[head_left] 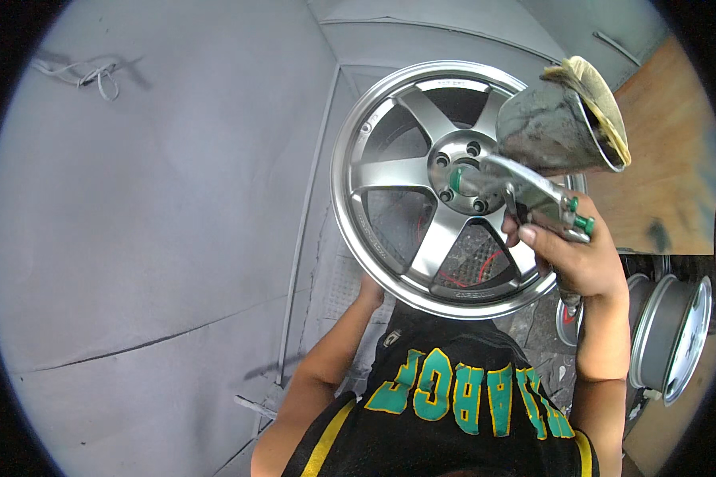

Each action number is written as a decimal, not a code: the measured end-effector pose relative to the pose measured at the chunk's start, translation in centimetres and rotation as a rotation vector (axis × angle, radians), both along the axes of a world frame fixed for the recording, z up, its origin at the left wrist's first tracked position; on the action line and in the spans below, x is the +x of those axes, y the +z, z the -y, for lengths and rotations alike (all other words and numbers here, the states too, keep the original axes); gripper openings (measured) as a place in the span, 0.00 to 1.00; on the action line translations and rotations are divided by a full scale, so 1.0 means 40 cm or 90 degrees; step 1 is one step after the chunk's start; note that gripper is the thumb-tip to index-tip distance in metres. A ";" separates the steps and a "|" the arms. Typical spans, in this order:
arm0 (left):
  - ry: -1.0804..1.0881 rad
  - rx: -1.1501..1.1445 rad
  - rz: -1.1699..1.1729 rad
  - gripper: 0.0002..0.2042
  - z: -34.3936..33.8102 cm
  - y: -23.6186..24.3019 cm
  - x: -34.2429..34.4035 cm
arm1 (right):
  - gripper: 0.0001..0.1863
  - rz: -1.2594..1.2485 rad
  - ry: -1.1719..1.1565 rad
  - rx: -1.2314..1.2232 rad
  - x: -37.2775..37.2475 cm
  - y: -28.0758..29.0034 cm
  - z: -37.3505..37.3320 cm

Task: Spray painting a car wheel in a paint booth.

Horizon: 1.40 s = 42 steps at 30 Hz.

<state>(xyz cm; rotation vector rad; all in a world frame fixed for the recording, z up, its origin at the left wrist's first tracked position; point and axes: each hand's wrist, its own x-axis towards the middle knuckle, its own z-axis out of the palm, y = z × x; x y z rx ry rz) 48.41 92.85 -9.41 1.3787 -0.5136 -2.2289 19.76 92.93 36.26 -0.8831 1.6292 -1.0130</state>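
A silver multi-spoke alloy wheel rim (390, 173) faces up in the middle of the view, in front of my body. My right hand (587, 258) is wrapped round the handle of a metal spray gun (533, 193), whose nozzle end lies over the wheel's hub. A grey, paint-stained cup (537, 131) sits on the gun, with a yellowish paper or cloth filter (598, 94) folded over its mouth. My left hand (371, 289) is at the wheel's lower left edge; its fingers are hidden behind the rim, so its grip does not show.
A grey wall (167, 207) fills the left side, with a white cable bundle (95, 75) on it. At the right is a wooden board (652, 175). Below it stand more silver wheel rims (676, 338). A red hose or cord (485, 269) shows through the spokes.
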 end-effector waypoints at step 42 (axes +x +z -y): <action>-0.158 0.063 -0.065 0.21 -0.089 0.003 -0.004 | 0.09 -0.306 -0.251 -0.091 -0.010 -0.048 0.013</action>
